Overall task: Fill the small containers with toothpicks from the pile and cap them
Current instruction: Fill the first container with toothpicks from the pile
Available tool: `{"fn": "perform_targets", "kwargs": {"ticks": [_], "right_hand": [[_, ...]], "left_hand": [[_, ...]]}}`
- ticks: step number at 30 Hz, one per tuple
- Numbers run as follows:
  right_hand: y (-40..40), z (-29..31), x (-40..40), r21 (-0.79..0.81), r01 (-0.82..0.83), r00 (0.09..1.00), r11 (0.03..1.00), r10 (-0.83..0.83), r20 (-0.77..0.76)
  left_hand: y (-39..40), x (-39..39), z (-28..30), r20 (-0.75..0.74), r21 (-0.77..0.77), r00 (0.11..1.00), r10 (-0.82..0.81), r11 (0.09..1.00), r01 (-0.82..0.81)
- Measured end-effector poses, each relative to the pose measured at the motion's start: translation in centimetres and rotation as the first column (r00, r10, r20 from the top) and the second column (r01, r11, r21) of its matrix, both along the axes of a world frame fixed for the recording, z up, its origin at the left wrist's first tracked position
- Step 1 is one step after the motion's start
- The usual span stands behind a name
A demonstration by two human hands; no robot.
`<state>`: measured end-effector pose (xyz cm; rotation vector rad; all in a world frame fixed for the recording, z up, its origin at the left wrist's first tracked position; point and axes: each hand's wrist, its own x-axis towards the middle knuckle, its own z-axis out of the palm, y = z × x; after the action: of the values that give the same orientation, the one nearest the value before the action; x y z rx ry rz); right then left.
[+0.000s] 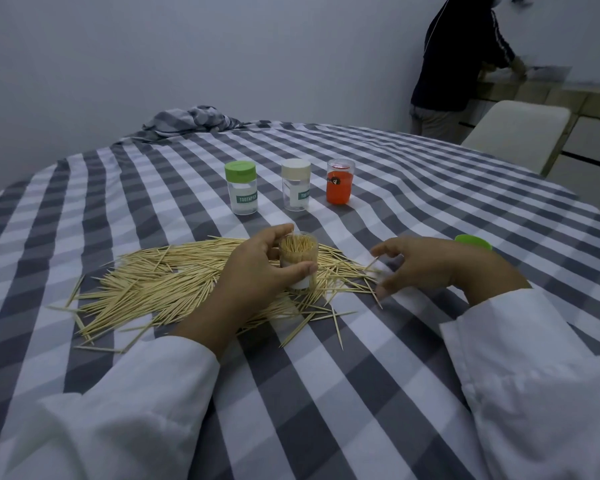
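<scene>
My left hand (257, 271) grips an uncapped clear container (298, 258) packed with upright toothpicks, standing in the pile of toothpicks (174, 285). My right hand (426, 266) hovers low at the pile's right edge with fingers curled, and a toothpick (372, 264) sticks out by its fingertips. A loose green cap (473, 241) lies behind my right hand. Three capped containers stand farther back: a green-capped one (241, 188), a cream-capped one (296, 185) and an orange one with a clear cap (340, 181).
The table wears a grey and white checked cloth (326, 375), bunched at the far edge (191, 119). A pale chair (513, 133) stands at the far right. Another person (461, 64) stands at a counter beyond it.
</scene>
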<state>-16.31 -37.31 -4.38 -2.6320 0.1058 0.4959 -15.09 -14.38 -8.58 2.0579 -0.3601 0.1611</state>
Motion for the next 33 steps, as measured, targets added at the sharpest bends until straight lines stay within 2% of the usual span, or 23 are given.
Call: {"fn": "perform_targets", "kwargs": {"ticks": [4, 7, 13, 18, 21, 24, 28, 33], "right_hand": [[0.6, -0.2, -0.2, -0.076, -0.014, 1.000, 0.997, 0.014, -0.009], [1.1, -0.4, -0.1, -0.071, -0.007, 1.000, 0.997, 0.009, 0.025], [2.1, -1.0, 0.5, -0.098, -0.036, 0.983, 0.995, 0.053, 0.176], [2.6, -1.8, 0.9, -0.040, -0.048, 0.955, 0.998, 0.058, 0.292], [3.5, -2.4, 1.2, -0.103, -0.103, 0.948, 0.989, 0.129, 0.290], [4.5, -3.4, 1.6, -0.282, -0.138, 0.893, 0.950, 0.242, 0.379], [4.8, -4.6, 2.0, -0.466, -0.070, 0.820, 0.882, 0.317, 0.477], [4.6, -4.3, 1.9, -0.600, 0.016, 0.839, 0.800, 0.316, 0.443]], "left_hand": [[-0.1, 0.0, 0.1, 0.001, 0.002, 1.000, 0.001, 1.000, -0.001], [-0.1, -0.1, 0.1, 0.000, 0.004, 1.000, 0.001, 1.000, -0.001], [-0.1, -0.2, 0.2, 0.002, 0.003, 1.000, 0.004, 1.000, -0.004], [-0.1, -0.2, 0.2, 0.000, 0.012, 1.000, 0.002, 1.000, -0.002], [-0.1, -0.2, 0.3, 0.001, 0.009, 1.000, 0.005, 1.000, -0.005], [-0.1, -0.3, 0.3, 0.002, 0.006, 1.000, 0.005, 1.000, -0.005], [-0.1, -0.2, 0.3, 0.008, 0.014, 1.000, 0.004, 1.000, -0.004], [0.0, -0.2, 0.2, 0.005, 0.010, 1.000, 0.003, 1.000, -0.003]]}}
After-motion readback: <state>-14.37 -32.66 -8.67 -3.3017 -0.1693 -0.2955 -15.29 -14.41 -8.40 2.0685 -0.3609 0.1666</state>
